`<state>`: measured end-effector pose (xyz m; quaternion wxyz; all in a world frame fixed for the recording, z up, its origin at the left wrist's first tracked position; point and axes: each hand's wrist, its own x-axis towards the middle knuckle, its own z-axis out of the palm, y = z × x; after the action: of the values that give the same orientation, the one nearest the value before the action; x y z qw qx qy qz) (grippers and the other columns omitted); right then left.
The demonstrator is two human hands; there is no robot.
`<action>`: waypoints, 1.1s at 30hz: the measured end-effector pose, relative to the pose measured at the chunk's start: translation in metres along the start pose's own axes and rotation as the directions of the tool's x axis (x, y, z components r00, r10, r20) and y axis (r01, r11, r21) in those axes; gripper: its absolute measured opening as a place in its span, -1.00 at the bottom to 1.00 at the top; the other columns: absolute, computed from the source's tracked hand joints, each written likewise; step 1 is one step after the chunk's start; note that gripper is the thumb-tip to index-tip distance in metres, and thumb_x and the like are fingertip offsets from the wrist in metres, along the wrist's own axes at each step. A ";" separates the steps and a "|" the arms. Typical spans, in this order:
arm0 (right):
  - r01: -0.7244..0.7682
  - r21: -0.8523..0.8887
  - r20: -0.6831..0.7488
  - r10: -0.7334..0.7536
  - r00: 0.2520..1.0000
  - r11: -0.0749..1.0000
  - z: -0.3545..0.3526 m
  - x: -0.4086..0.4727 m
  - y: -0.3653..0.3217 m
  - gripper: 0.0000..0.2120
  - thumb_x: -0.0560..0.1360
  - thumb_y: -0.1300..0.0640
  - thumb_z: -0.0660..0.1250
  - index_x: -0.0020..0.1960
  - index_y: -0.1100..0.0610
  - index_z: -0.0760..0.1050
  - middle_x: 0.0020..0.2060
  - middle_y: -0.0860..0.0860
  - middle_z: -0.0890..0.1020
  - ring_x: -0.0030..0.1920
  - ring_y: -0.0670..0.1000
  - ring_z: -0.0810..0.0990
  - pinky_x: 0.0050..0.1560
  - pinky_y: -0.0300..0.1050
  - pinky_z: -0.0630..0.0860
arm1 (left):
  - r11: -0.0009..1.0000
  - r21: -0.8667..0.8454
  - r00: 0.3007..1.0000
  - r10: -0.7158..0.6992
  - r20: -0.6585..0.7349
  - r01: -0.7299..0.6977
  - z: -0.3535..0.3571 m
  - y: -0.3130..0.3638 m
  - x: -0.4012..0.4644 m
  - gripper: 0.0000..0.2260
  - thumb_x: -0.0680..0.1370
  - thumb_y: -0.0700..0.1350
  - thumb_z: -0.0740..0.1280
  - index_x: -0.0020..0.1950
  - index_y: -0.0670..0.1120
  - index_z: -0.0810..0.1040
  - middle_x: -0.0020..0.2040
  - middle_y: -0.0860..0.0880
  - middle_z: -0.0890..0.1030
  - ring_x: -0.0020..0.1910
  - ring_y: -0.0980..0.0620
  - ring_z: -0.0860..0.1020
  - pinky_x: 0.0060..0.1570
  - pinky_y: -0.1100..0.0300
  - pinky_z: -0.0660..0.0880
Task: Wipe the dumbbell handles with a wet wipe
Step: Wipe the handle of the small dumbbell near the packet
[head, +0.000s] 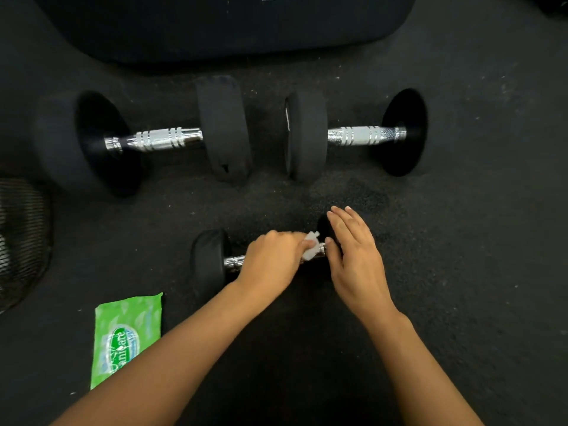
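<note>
My left hand (272,256) had its fingers curled tight around the white wet wipe (311,249), pressed on the small dumbbell (209,261)'s knurled chrome handle (233,262). Right hand (353,256) lay flat, fingers loosely apart, on its round black rubber end, down on the speckled floor (461,210).

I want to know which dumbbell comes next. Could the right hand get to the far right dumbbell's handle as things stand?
Probably yes. The right hand rests open on the near dumbbell and holds nothing, and only bare floor lies between it and the far right dumbbell's handle.
</note>
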<state>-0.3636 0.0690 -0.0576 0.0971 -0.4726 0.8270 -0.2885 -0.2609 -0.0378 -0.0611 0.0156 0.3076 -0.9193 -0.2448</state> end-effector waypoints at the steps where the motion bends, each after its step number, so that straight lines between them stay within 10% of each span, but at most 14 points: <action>1: 0.001 -0.001 -0.007 -0.001 1.000 1.000 0.000 -0.001 0.000 -0.59 0.55 0.25 0.24 0.38 0.22 0.34 0.37 0.05 0.38 0.40 -0.17 0.08 0.40 -0.40 -0.09 | 0.999 0.018 1.000 0.030 -0.006 -0.030 0.001 -0.002 -0.005 -0.76 0.59 0.01 0.18 0.09 -0.04 0.59 -0.02 -0.04 0.65 -0.02 -0.06 0.60 -0.02 -0.01 0.52; 6: -0.001 0.009 -0.017 0.001 1.000 1.000 0.001 -0.003 -0.001 -0.61 0.55 0.25 0.23 0.37 0.23 0.35 0.36 0.07 0.39 0.41 -0.14 0.11 0.42 -0.18 0.05 | 0.943 0.143 0.941 0.318 -0.115 -0.302 0.021 0.007 -0.013 -0.71 0.38 -0.28 0.40 0.09 -0.25 0.60 0.03 -0.18 0.65 0.01 -0.07 0.63 0.09 0.01 0.53; 11: -0.014 0.003 0.015 0.014 1.000 1.000 -0.001 0.003 -0.001 -0.60 0.56 0.24 0.21 0.39 0.22 0.33 0.38 0.04 0.37 0.40 -0.16 0.08 0.41 -0.22 0.02 | 0.996 0.071 0.998 0.059 -0.031 -0.057 0.007 0.003 0.003 -0.81 0.59 -0.08 0.21 0.16 -0.01 0.54 0.03 -0.05 0.61 0.04 -0.09 0.57 0.04 -0.01 0.50; 16: -0.020 0.011 -0.001 0.020 1.000 1.000 0.000 -0.003 -0.001 -0.59 0.55 0.24 0.24 0.39 0.19 0.34 0.38 0.02 0.37 0.41 -0.17 0.08 0.41 -0.21 0.04 | 0.963 -0.015 0.957 0.266 -0.114 -0.270 0.010 -0.006 -0.020 -0.62 0.42 -0.20 0.44 0.23 -0.16 0.54 0.16 -0.09 0.60 0.14 -0.01 0.57 0.26 0.02 0.39; 23: 0.028 0.252 0.039 -0.038 0.999 0.967 -0.016 -0.006 -0.003 -0.59 0.52 0.05 0.29 0.34 0.06 0.39 0.35 -0.11 0.36 0.45 -0.17 0.11 0.45 -0.12 0.12 | 0.935 -0.020 0.915 0.342 -0.216 -0.354 -0.004 -0.008 -0.027 -0.59 0.37 -0.29 0.47 0.21 -0.18 0.55 0.08 -0.09 0.64 0.06 0.03 0.61 0.18 0.05 0.48; 27: 0.176 0.062 0.054 -0.180 0.982 0.982 -0.019 -0.004 -0.019 -0.60 0.47 -0.10 0.27 0.23 0.06 0.47 0.16 -0.10 0.50 0.30 -0.12 0.28 0.32 -0.26 0.13 | 0.945 -0.109 0.925 0.269 -0.269 -0.307 -0.024 -0.004 -0.037 -0.66 0.49 -0.12 0.29 0.26 -0.11 0.39 -0.07 -0.05 0.66 -0.14 0.09 0.63 -0.11 0.23 0.57; 33: 0.206 0.121 0.110 -0.220 0.969 0.971 -0.018 0.000 -0.038 -0.84 0.40 0.14 0.45 -0.03 0.04 0.56 -0.16 -0.22 0.49 -0.01 -0.17 0.36 -0.03 -0.26 0.29 | 0.967 -0.170 0.959 0.147 -0.244 -0.191 -0.042 -0.007 -0.054 -0.60 0.43 -0.05 0.32 0.20 -0.03 0.28 -0.03 0.00 0.65 -0.13 0.11 0.63 -0.24 0.21 0.59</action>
<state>-0.3445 0.0611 -0.0215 0.1416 -0.5696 0.7471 -0.3121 -0.2058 -0.0298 -0.0205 0.1719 0.2507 -0.9066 -0.2927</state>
